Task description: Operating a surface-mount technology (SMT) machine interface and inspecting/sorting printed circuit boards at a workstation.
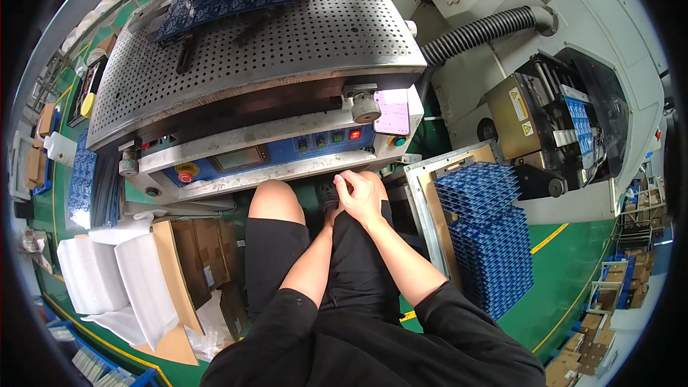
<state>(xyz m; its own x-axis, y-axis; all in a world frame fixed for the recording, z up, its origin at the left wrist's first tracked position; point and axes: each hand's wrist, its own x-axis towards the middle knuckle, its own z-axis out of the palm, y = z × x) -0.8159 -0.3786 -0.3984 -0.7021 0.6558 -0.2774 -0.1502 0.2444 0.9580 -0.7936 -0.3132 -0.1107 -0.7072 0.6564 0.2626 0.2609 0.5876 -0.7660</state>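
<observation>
My right hand (pixel 362 199) is raised over my right knee with its fingers curled closed. What it holds, if anything, is hidden. Against it and partly beneath it is my left hand (pixel 332 216), whose fingers I cannot make out. Ahead of my knees stands a machine with a perforated metal table (pixel 308 36). On that table, at the far left, a blue circuit board panel (pixel 226 0) lies across metal bars. The machine's blue control panel (pixel 287 152) carries a red stop button (pixel 186 173), a small screen (pixel 240 158) and a lit red switch (pixel 355 135).
Right of my knees, blue circuit board panels (pixel 491 251) are stacked high beside a frame (pixel 430 208). A phone (pixel 392 112) leans at the machine's right corner. Beyond are a ribbed hose (pixel 487 34) and another machine (pixel 516 111). Left stands an open carton (pixel 175 272) with white foam (pixel 147 269).
</observation>
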